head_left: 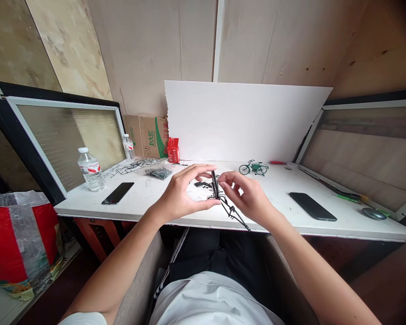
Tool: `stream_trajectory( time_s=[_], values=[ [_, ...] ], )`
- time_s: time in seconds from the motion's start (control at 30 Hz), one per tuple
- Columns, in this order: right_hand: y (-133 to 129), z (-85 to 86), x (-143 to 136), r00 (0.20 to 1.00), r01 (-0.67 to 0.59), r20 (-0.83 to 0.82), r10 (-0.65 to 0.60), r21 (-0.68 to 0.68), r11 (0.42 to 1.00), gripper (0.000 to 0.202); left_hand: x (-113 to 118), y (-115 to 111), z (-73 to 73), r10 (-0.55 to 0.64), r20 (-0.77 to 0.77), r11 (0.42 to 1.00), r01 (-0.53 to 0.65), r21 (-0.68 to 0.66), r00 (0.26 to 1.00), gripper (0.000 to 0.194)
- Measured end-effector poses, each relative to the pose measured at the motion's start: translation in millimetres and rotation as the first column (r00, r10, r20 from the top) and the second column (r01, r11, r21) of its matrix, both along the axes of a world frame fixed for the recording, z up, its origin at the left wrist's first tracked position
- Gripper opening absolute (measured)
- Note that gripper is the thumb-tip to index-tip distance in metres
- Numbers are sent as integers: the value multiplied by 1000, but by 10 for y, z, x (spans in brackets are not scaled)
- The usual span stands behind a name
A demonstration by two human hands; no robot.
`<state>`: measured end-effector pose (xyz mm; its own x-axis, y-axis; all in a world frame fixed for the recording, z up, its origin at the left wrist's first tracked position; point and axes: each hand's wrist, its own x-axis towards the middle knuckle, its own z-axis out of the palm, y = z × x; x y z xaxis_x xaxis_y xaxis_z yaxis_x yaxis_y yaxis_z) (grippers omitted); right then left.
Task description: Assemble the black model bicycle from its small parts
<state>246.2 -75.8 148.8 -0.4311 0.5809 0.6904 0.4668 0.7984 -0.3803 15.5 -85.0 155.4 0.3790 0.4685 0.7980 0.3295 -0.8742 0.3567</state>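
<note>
Between the thumb and fingers of my left hand [186, 192] is a thin black wheel [215, 184], upright and seen nearly edge-on. The fingertips of my right hand [245, 196] are pinched together at the wheel's right side, near its centre; what they hold is too small to make out. A black model bicycle frame [235, 215] hangs below and to the right of the wheel, its thin end reaching past the table's front edge. Small black parts [203, 184] show between my hands.
On the white table [135, 212] are two phones [118, 193], a green model bicycle [253, 168], bagged parts [158, 172], water bottles [91, 169], a red box [173, 150] and a mouse [374, 213]. A cardboard box [149, 135] and white board [240, 122] stand behind.
</note>
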Motion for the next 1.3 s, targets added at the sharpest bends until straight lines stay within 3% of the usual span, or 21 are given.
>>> stream_trajectory(
  time_s=[0.8, 1.07, 1.3],
  values=[
    [54, -20, -47, 984, -105, -165, 62, -267, 958, 36, 2, 94, -61, 51, -106, 976, -27, 214, 993, 65],
    [166, -62, -27, 978, -164, -182, 102, -374, 913, 42, 4, 167, -149, 292, -276, 887, -151, 436, 916, 57],
    [162, -25, -10, 981, -162, -171, 91, -463, 872, 48, 13, 216, -175, 297, -298, 884, -143, 446, 907, 57]
  ],
)
